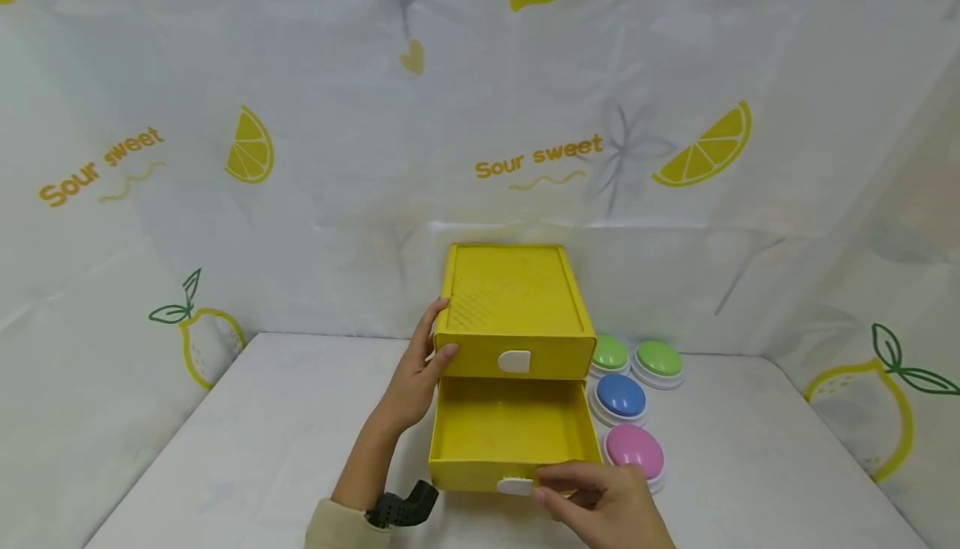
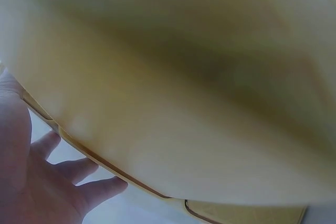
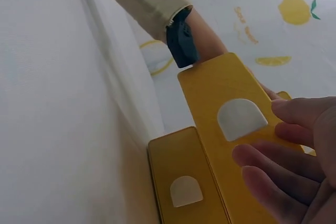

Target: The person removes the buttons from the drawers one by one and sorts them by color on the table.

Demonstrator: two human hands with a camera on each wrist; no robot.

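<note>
A yellow two-drawer box (image 1: 517, 291) stands with its top drawer closed and its lower drawer (image 1: 517, 432) pulled out, bare floor showing inside. My left hand (image 1: 412, 382) rests against the box's left side, thumb at the front corner; the left wrist view shows its fingers (image 2: 79, 169) spread and nearly straight along an edge. My right hand (image 1: 603, 495) is at the lower drawer's front, fingertips beside the white handle (image 1: 515, 486). In the right wrist view those fingers bend loosely near the handle (image 3: 241, 119), not closed round it; whether they touch the front is unclear.
Right of the box sit round push buttons with white bases: two green (image 1: 658, 357), one blue (image 1: 621, 396) and one pink (image 1: 635, 449), the pink one close to my right hand. A lemon-printed white cloth (image 1: 337, 157) hangs behind the white table (image 1: 247, 449).
</note>
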